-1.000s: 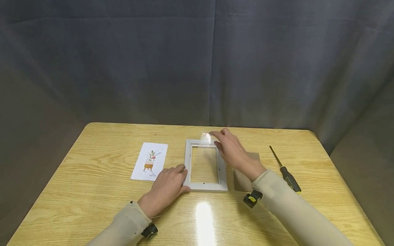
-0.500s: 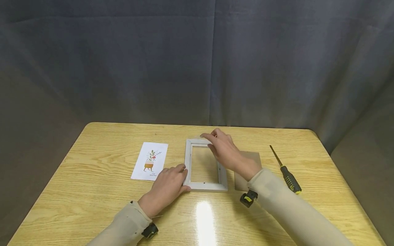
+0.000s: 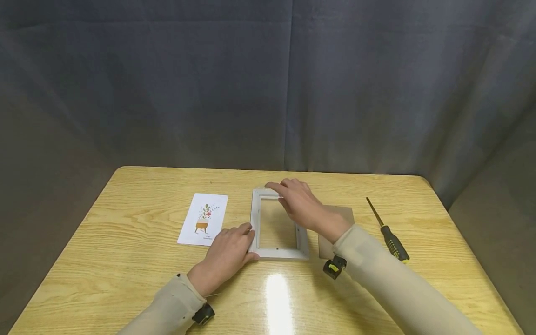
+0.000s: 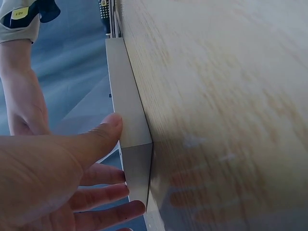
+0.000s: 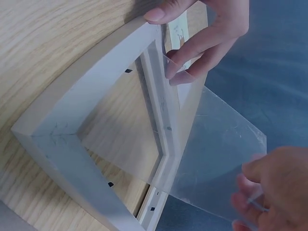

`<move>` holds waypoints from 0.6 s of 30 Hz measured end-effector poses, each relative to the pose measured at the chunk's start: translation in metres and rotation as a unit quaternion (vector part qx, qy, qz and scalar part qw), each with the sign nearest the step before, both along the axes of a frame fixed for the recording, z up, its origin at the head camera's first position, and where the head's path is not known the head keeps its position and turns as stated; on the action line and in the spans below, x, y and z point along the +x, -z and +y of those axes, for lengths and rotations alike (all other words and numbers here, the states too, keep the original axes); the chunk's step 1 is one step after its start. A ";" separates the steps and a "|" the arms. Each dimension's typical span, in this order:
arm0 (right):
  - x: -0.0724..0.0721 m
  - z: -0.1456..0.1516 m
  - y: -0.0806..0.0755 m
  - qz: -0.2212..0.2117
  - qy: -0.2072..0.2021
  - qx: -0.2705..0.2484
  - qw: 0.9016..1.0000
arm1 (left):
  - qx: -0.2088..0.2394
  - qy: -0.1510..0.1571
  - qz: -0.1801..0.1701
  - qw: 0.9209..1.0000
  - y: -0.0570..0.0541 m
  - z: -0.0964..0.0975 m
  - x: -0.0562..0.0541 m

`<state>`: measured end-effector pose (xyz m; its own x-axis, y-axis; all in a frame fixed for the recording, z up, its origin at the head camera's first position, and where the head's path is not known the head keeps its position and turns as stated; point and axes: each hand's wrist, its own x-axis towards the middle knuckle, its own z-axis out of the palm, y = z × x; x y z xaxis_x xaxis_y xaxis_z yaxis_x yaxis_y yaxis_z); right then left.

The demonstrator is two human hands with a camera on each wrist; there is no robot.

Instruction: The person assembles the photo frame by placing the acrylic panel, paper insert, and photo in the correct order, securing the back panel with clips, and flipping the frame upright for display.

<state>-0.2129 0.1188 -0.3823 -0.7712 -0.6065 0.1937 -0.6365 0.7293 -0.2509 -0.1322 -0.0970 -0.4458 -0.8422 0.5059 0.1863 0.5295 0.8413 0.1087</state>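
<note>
A white picture frame (image 3: 281,254) lies flat on the wooden table, small dark tabs around its inner edge. My left hand (image 3: 230,253) holds its near left corner, thumb against the near side and fingers along the left side, as the left wrist view shows. Between thumb and fingers, my right hand (image 3: 303,204) pinches the edge of a clear sheet (image 5: 221,149) at the frame's far end. In the right wrist view the sheet slants, its lower part overlapping the frame opening. From the head view the sheet is almost invisible.
Left of the frame lies a white card (image 3: 205,218) with a potted plant drawing. A brown board (image 3: 328,244) sits to the right, partly under my right forearm. Farther right is a screwdriver (image 3: 393,244) with a black and yellow handle. A dark curtain (image 3: 209,93) hangs behind the table.
My right hand has shifted left along the frame's far side with the clear sheet, and the bright glare on the sheet is gone. The left hand and the frame have stayed in place.
</note>
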 end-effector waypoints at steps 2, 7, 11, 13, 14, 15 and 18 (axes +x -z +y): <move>0.000 -0.001 0.000 -0.002 0.005 0.007 1.000 | 0.000 0.000 0.001 1.000 0.000 0.000 0.000; -0.002 -0.003 0.001 -0.010 0.024 0.022 0.999 | 0.005 -0.001 0.000 1.000 0.000 0.000 0.000; -0.005 -0.004 0.004 -0.021 0.034 0.025 0.999 | 0.015 -0.001 -0.005 1.000 0.001 0.001 0.001; -0.007 -0.004 0.005 -0.026 0.034 0.025 0.999 | 0.017 0.000 -0.004 1.000 0.001 0.001 0.000; -0.008 -0.004 0.006 -0.029 0.033 0.026 0.999 | 0.018 -0.001 -0.004 1.000 0.001 0.001 0.000; -0.009 -0.004 0.006 -0.033 0.032 0.026 0.999 | 0.017 -0.001 -0.003 1.000 0.001 0.001 0.000; -0.012 -0.005 0.008 -0.041 0.031 0.031 0.998 | 0.016 -0.003 -0.002 1.000 0.001 0.001 0.000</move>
<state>-0.2248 0.1136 -0.3902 -0.8198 -0.5652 0.0926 -0.5683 0.7827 -0.2540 -0.1325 -0.0963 -0.4471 -0.8454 0.4954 0.1998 0.5247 0.8401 0.1372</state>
